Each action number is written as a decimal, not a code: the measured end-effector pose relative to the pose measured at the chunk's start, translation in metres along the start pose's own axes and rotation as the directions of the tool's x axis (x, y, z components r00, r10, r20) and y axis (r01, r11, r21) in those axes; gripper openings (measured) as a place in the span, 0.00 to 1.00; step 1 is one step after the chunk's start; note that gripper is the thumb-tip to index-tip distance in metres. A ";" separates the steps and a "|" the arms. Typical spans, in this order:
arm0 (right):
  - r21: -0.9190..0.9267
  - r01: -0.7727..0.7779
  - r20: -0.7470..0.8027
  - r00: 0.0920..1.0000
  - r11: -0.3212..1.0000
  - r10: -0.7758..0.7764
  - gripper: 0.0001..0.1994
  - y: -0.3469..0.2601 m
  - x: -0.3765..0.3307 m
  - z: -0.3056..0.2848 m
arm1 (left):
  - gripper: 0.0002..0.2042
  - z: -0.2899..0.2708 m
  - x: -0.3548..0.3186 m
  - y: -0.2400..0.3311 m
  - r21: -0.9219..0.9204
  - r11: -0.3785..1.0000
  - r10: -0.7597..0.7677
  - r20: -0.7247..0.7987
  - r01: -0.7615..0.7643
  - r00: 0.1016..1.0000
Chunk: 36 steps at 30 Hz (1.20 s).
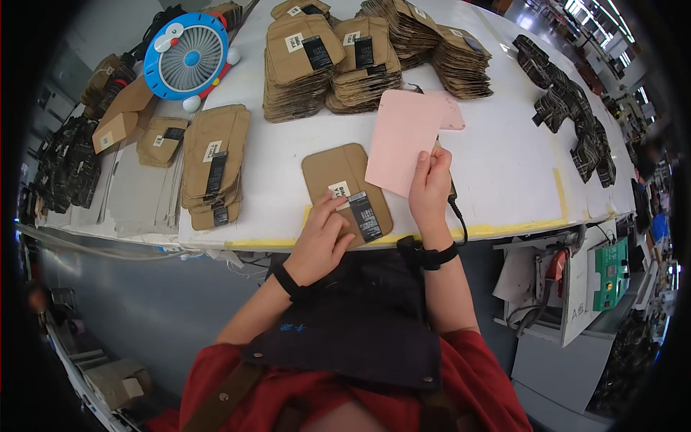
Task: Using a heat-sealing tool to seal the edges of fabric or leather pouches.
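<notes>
In front of me at the table's near edge lies a tan fabric panel [324, 169] with rounded corners. It carries a white label [339, 191] and a black printed tag [366, 216]. My left hand [322, 239] rests on its lower left part, the fingertips at the white label and the thumb apart. Pinched between the thumb and fingers of my right hand [430, 183] is a pink card [403, 137], tilted above the table to the right of the panel. Another pink piece [452, 111] shows partly behind the card.
Stacks of tan panels [295, 83] stand at the back, with another stack [216, 155] at left. A blue fan [188, 57] is at the back left. Black straps [565, 97] lie at right. A black cord [461, 216] hangs over the front edge near my right wrist.
</notes>
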State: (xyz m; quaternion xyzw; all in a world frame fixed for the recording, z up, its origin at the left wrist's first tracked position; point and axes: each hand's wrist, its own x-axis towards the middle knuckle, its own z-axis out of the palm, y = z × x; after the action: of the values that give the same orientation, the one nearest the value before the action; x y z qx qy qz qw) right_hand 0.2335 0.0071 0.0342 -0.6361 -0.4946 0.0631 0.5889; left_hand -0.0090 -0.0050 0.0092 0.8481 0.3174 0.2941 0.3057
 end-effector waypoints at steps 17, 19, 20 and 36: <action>-0.195 -0.243 0.353 0.886 0.950 0.300 0.19 -0.010 -0.025 -0.030 | 0.35 0.039 0.049 -0.002 -0.141 0.981 -0.165 -0.241 0.134 0.956; -0.177 -0.245 0.371 0.881 0.953 0.295 0.20 -0.004 -0.022 -0.037 | 0.35 0.040 0.052 -0.004 -0.180 0.975 -0.177 -0.256 0.133 0.950; -0.159 -0.250 0.391 0.872 0.955 0.294 0.20 -0.002 -0.023 -0.039 | 0.35 0.040 0.052 -0.005 -0.165 0.975 -0.183 -0.233 0.147 0.955; -0.491 0.190 0.447 0.892 0.850 0.059 0.18 -0.013 -0.024 -0.017 | 0.39 0.046 0.074 0.000 -0.096 0.981 -0.185 -0.172 0.171 0.968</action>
State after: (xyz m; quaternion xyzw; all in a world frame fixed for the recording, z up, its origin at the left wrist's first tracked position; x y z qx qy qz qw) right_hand 0.2253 -0.0242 0.0375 -0.7222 -0.6363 0.0500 0.2664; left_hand 0.0692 0.0330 0.0026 0.7730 0.4064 0.3536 0.3349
